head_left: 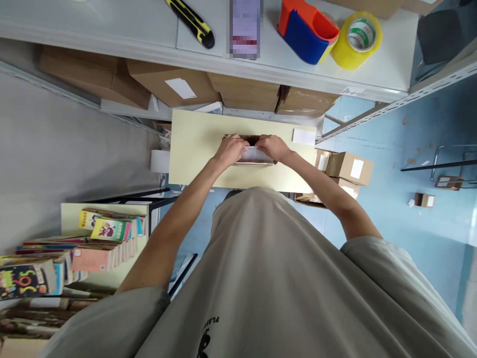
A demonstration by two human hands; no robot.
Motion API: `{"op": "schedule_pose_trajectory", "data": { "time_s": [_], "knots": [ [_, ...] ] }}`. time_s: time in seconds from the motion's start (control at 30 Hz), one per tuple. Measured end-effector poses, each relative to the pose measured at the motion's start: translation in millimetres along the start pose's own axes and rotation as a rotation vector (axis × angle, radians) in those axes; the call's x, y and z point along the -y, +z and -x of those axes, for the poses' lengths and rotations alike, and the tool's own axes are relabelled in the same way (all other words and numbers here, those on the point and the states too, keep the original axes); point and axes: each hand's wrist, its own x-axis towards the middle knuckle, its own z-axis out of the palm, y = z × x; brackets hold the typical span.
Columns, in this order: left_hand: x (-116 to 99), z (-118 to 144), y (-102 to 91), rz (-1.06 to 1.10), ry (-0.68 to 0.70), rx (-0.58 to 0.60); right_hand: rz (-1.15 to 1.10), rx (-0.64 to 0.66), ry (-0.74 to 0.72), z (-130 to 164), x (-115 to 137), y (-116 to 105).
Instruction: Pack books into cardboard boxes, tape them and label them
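Observation:
A small open cardboard box lies on the pale yellow table in front of me, a white block-like item showing inside it. At its left end is my left hand, closed with the fingers curled over the box edge. My right hand is curled the same way at the right end. The fingertips of both come close to the white item; whether they press on it I cannot tell. A white label lies to the right on the table.
Above the table runs a grey shelf with a yellow-black box cutter, a tape dispenser and a yellow tape roll. Cardboard boxes fill the level below. Books stand at left; more boxes are stacked right.

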Motion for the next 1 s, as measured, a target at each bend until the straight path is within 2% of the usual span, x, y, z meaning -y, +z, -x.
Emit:
{"op": "schedule_pose_trajectory", "data": {
  "time_s": [0.13,0.3,0.4,0.47,0.53,0.6,0.67,0.73,0.8,0.83,0.9,1.0],
  "knots": [
    [6.6,-3.2,17.0,-0.024,0.006,0.033,0.074,0.03,0.091,-5.8,0.7,14.5],
    [9.6,-6.3,32.7,-0.178,-0.045,0.025,0.142,0.049,0.093,-16.9,3.1,25.6],
    [10.2,-9.0,41.3,-0.282,-0.087,0.093,0.148,0.1,0.107,-24.3,10.3,31.1],
    [9.5,-6.1,44.4,-0.277,-0.11,0.159,0.14,0.144,0.128,-24.2,15.4,34.3],
    [7.8,5.4,43.0,-0.192,-0.118,0.177,0.114,0.152,0.13,-15.1,16.9,37.2],
    [7.0,27.3,36.1,-0.059,-0.106,0.094,0.038,0.061,0.108,4.4,10.9,40.0],
    [9.5,56.2,25.0,0.053,-0.116,-0.085,-0.093,-0.134,0.112,30.8,-3.7,43.4],
    [17.1,84.5,13.6,0.109,-0.216,-0.295,-0.235,-0.34,0.201,56.2,-24.4,48.3],
    [27.9,104.4,6.5,0.186,-0.362,-0.413,-0.357,-0.419,0.314,73.0,-45.1,55.5],
    [33.4,109.8,5.3,0.237,-0.418,-0.422,-0.415,-0.408,0.346,76.8,-53.4,59.9],
    [42.0,112.0,7.3,0.344,-0.459,-0.362,-0.526,-0.347,0.351,76.0,-63.5,69.7],
    [46.3,102.5,14.2,0.434,-0.395,-0.245,-0.639,-0.308,0.296,62.2,-63.9,82.8]
  ]
}}
